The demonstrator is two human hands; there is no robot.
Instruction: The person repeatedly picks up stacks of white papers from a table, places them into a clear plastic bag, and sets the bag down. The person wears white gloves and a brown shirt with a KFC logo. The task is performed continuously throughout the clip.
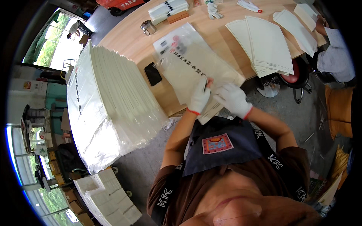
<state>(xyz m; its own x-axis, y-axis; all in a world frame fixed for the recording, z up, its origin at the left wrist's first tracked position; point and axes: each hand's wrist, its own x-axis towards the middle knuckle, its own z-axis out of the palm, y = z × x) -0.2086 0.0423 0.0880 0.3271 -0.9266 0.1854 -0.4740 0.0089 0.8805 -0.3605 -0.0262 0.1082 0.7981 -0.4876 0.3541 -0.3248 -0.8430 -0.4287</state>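
A stack of cream paper sheets [217, 69] lies on the table before me, partly under a clear printed plastic bag [177, 39]. White knit gloves cover both hands. My left hand [200, 97] rests at the near part of the stack, its bare fingertips poking out and pinched together; what they hold, if anything, is too small to make out. Close beside it, my right hand [233, 98] hovers over or touches the near right edge of the sheets, fingers stretched toward the left hand and slightly apart. A paper flap [210, 112] extends below the hands toward my apron.
At left stands a tall row of plastic-bagged paper packs [117, 94]. A black phone [152, 74], a metal cup [148, 27] and loose gloves [214, 10] lie on the wooden table [130, 32]. Fanned cream sheets [267, 47] sit right, near another person's sleeve [333, 64].
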